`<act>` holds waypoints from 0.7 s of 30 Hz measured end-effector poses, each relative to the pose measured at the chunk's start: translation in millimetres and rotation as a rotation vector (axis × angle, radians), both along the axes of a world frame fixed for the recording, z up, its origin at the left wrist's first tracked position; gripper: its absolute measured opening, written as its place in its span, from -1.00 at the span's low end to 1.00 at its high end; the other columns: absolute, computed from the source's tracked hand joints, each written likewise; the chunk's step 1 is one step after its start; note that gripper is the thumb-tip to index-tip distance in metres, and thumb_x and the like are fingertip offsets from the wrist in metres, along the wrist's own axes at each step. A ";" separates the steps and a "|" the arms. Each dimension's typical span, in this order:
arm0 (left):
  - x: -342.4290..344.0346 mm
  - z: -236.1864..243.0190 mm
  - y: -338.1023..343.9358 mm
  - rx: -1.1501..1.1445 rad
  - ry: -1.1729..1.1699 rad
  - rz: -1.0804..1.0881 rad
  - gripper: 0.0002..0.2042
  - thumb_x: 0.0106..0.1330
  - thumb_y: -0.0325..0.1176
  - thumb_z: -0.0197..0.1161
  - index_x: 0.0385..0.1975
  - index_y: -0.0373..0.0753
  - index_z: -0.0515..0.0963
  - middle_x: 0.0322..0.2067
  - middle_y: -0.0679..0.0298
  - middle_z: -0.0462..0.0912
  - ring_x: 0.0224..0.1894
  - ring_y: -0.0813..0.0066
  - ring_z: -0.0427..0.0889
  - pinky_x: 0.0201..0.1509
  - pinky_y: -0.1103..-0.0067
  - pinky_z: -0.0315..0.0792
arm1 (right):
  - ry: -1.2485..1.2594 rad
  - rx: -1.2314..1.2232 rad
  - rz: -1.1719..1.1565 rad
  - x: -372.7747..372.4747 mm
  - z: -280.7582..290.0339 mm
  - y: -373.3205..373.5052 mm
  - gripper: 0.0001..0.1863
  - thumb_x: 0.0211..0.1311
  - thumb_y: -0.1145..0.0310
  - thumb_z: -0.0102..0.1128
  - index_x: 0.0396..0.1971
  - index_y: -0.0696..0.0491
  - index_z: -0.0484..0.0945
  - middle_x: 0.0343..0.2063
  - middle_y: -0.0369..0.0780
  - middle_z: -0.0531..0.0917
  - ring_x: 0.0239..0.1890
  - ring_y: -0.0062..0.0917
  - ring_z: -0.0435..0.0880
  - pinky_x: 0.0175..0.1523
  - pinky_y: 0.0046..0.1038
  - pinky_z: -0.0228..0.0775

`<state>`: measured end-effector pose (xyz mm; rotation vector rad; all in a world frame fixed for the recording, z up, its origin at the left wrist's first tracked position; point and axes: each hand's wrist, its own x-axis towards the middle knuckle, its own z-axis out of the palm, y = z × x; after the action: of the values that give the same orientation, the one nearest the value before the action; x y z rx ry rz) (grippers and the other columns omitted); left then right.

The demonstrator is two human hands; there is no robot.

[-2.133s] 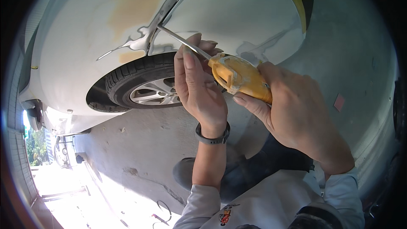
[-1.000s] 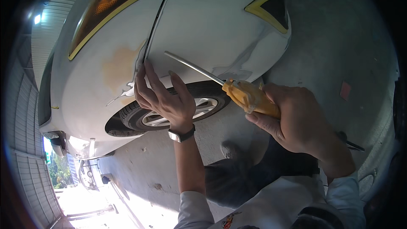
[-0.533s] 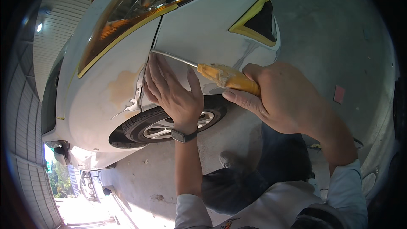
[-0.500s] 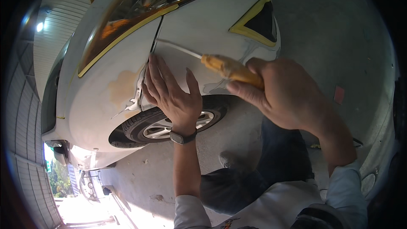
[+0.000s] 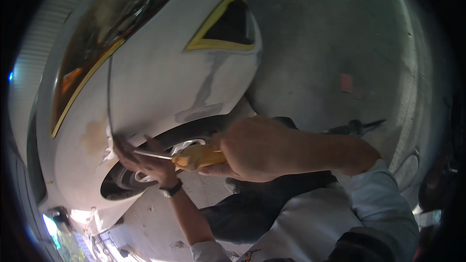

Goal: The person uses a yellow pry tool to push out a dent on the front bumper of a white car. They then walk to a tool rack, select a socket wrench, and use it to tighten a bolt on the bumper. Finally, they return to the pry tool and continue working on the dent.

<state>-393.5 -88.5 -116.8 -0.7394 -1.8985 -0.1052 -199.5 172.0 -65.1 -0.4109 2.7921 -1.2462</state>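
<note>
My right hand (image 5: pixel 257 149) grips a screwdriver-like tool with a yellow, tape-covered handle (image 5: pixel 196 157) and a long metal shaft (image 5: pixel 151 152). The shaft reaches across my left hand (image 5: pixel 145 160), whose fingers are apart at the lower end of the seam (image 5: pixel 109 97) in the white car's bodywork (image 5: pixel 155 85), above the wheel arch. Whether the tip touches the bodywork is unclear. Beside the seam are an orange-tan patch (image 5: pixel 90 138) and bare, pale metal. The tire (image 5: pixel 124 182) is partly behind my hands.
A dark headlight (image 5: pixel 116 7) edged in yellow tape and a taped triangular opening (image 5: pixel 225 26) are on the car. A red sheet (image 5: pixel 346 82) lies on the gray floor (image 5: pixel 315 29). A dark tool (image 5: pixel 354 127) lies near my right arm. My bent legs (image 5: pixel 257 194) are below my hands.
The view has shifted, placing the car further left. My right hand and the tool have moved down from the upper seam toward its lower end, near my left hand's fingers.
</note>
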 end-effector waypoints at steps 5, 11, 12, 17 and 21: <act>12.9 -49.4 -60.3 0.198 -0.232 0.278 -0.32 0.53 0.10 0.04 0.54 -0.13 0.17 0.50 0.01 0.12 0.48 -0.06 0.19 0.45 -0.02 0.21 | -0.218 -0.061 -0.023 32.1 -61.2 -12.1 -0.39 0.46 -0.19 0.06 -0.20 0.16 0.64 -0.55 -0.06 0.70 -0.41 -0.07 0.74 -0.21 -0.10 0.57; 6.3 -53.2 -56.2 1.405 -0.877 -0.549 -0.54 0.62 -0.30 -0.13 0.34 -0.50 0.34 0.28 -0.01 0.44 0.33 0.20 0.39 0.43 0.31 0.32 | -0.229 -0.139 -0.131 51.7 -101.9 -11.9 -0.43 0.39 -0.16 0.18 -0.26 0.15 0.65 -0.54 -0.04 0.69 -0.40 -0.03 0.73 -0.24 -0.08 0.55; 9.7 -49.8 -48.8 1.379 -0.893 -0.592 -0.54 0.61 -0.30 -0.14 0.34 -0.49 0.34 0.27 0.00 0.45 0.31 0.22 0.40 0.44 0.31 0.29 | -0.170 -0.179 -0.088 55.0 -108.2 -12.6 -0.41 0.39 -0.16 0.18 -0.29 0.19 0.66 -0.51 -0.02 0.72 -0.37 -0.03 0.75 -0.20 -0.09 0.57; 41.7 -33.0 1.3 1.322 -1.290 -1.404 -0.54 0.56 -0.33 -0.22 0.32 -0.51 0.29 0.28 -0.06 0.42 0.37 0.16 0.34 0.61 0.30 0.06 | -0.382 -0.139 -0.332 60.4 -143.8 10.8 -0.36 0.38 -0.26 0.09 -0.21 0.12 0.65 -0.43 0.03 0.73 -0.33 0.05 0.72 -0.14 -0.08 0.57; 58.8 -48.3 54.5 1.402 -1.263 -1.013 -0.47 0.50 -0.35 -0.19 0.40 -0.51 0.14 0.36 -0.05 0.29 0.47 0.17 0.19 0.66 0.31 -0.07 | -0.425 -0.155 -0.628 64.5 -177.9 47.2 -0.38 0.36 -0.23 0.14 -0.23 0.15 0.66 -0.47 0.05 0.70 -0.34 0.04 0.70 -0.17 -0.09 0.51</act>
<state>-334.8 -34.0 -165.1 -0.4829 -1.5633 -2.6832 -135.0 219.3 -243.0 0.7036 2.5191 -1.4307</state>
